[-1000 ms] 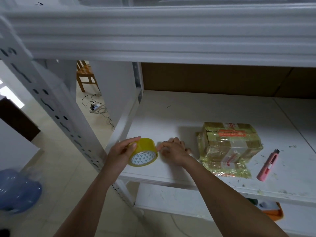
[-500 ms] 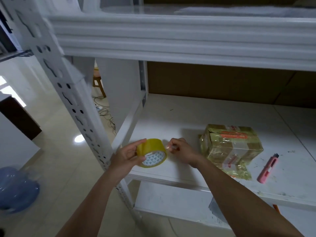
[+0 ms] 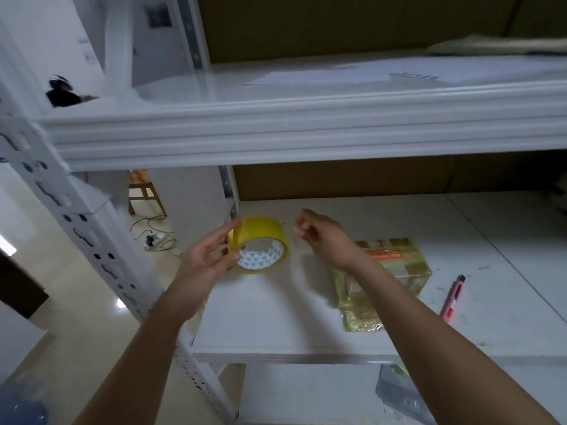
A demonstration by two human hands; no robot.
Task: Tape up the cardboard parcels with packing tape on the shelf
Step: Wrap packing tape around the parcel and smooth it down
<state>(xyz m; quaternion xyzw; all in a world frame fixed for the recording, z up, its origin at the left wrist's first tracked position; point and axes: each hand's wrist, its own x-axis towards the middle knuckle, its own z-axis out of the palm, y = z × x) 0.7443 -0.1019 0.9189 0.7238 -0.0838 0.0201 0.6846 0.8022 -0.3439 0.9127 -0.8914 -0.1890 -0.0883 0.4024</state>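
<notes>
My left hand point(image 3: 208, 256) holds a yellow roll of packing tape point(image 3: 259, 243) above the left part of the white shelf point(image 3: 276, 317), fingers spread around its rim. My right hand point(image 3: 322, 233) is just right of the roll with fingertips pinched together, apparently on the clear tape end, which is too faint to see clearly. A cardboard parcel point(image 3: 389, 268) wrapped in clear tape lies on the shelf to the right, partly behind my right forearm.
A pink utility knife point(image 3: 452, 299) lies right of the parcel. An upper shelf point(image 3: 306, 133) overhangs above my hands. A perforated white upright point(image 3: 92, 240) stands at the left. Beyond it are a wooden chair point(image 3: 142, 191) and floor cables point(image 3: 156, 239).
Both hands have lifted the roll up off the shelf, and my right hand has drawn away from the roll to the right. The camera has tilted upward.
</notes>
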